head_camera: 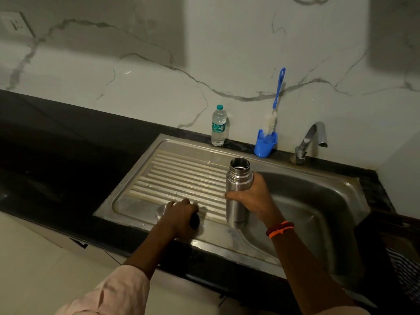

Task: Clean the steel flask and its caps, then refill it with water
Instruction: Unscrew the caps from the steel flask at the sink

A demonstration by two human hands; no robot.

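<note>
The left hand is bare, and well behind it, up the forearm near the elbow, sits a pale pink sleeve, loose and creased. Just behind the right hand, the wrist wears an orange thread band beside dark red-brown beads.

The sink's near edge is viewed from above at close range (one head-worn camera), facing the marble wall.
</note>
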